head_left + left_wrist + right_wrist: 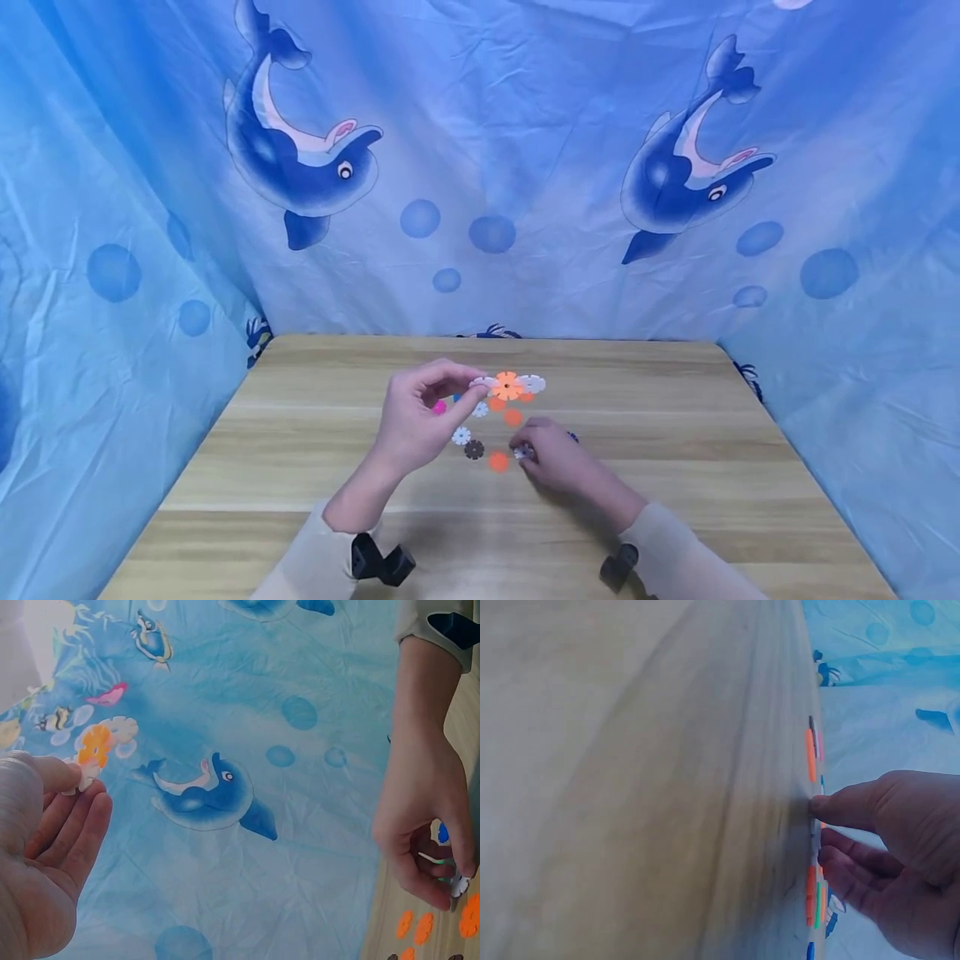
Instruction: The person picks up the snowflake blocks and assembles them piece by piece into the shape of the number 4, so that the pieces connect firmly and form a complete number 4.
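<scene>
My left hand is raised above the table, pinching one end of a joined row of notched plastic discs. In that row an orange disc sits between two white discs. Lower and to the right, my right hand pinches a loose white notched disc at the tabletop. In the right wrist view the thumb and fingers come together at table level, and the disc is mostly hidden. Near the hands lie a brown disc, a white disc and an orange disc.
More discs lie about the table's middle: orange, pink and white. A blue disc shows beyond the right hand. The wooden table is bordered by a blue dolphin-print curtain behind and at both sides.
</scene>
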`<state>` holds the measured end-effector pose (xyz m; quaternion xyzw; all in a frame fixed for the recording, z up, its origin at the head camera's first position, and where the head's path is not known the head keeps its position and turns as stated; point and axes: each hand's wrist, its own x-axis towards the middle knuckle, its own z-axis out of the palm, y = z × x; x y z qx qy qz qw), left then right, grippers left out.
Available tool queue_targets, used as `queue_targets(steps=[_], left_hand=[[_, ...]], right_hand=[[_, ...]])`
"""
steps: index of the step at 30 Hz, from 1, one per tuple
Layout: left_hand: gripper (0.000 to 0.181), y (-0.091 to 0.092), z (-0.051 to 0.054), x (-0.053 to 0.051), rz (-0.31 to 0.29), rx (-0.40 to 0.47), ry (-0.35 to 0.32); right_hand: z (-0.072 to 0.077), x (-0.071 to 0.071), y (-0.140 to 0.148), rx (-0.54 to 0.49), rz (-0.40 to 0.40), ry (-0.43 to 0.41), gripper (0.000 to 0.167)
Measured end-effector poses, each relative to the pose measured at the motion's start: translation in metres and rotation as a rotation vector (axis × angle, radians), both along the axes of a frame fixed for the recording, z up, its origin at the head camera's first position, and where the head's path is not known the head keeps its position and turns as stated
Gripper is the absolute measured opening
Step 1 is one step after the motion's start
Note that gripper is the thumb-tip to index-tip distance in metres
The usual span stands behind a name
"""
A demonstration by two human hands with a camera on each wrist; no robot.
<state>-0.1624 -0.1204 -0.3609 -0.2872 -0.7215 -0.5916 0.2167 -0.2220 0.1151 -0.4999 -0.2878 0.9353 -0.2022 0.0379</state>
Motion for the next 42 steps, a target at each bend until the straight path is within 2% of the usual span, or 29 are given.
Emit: queue_targets(steps=[4, 8, 11, 14, 18, 20, 24, 27, 30, 32, 34, 38, 42], left_hand=[[0.014, -0.002, -0.003, 0.001, 0.004, 0.016, -0.007], [0.014, -0.004, -0.004, 0.001, 0.002, 0.034, -0.015], [0.014, -0.005, -0.002, -0.001, -0.007, 0.04, -0.008], [0.015, -0.007, 0.001, -0.003, -0.013, 0.04, 0.0], [0.015, -0.008, 0.003, -0.006, -0.014, 0.037, 0.014], [0.014, -0.008, 0.002, -0.008, -0.014, 0.038, 0.011], [0.013, -0.007, -0.001, -0.01, -0.006, 0.046, -0.008], [0.012, -0.007, -0.004, -0.011, 0.003, 0.056, -0.029], [0.012, -0.007, -0.005, -0.012, 0.01, 0.065, -0.049], [0.012, -0.007, -0.006, -0.013, 0.017, 0.07, -0.059], [0.012, -0.007, -0.007, -0.014, 0.016, 0.076, -0.067], [0.012, -0.007, -0.009, -0.016, 0.007, 0.072, -0.068], [0.012, -0.008, -0.01, -0.016, 0.009, 0.061, -0.072]], right_hand=[[-0.003, -0.001, -0.002, -0.06, -0.035, -0.033, 0.017], [-0.006, -0.003, 0.001, -0.129, -0.001, -0.039, 0.016], [0.002, -0.005, 0.007, -0.201, 0.006, -0.055, 0.013], [0.023, -0.008, 0.015, -0.27, 0.002, -0.037, 0.011], [0.062, -0.009, 0.027, -0.356, 0.003, 0.108, 0.012], [0.078, -0.006, 0.032, -0.43, -0.004, 0.224, 0.013], [0.098, 0.001, 0.035, -0.614, 0.007, 0.465, 0.02], [0.109, 0.007, 0.034, -0.758, 0.09, 0.595, 0.027], [0.118, 0.011, 0.03, -0.86, 0.193, 0.698, 0.027], [0.123, 0.012, 0.027, -0.895, 0.253, 0.752, 0.025], [0.127, 0.013, 0.026, -0.889, 0.276, 0.792, 0.022], [0.128, 0.013, 0.024, -0.842, 0.248, 0.837, 0.021], [0.126, 0.012, 0.025, -0.822, 0.242, 0.843, 0.02]])
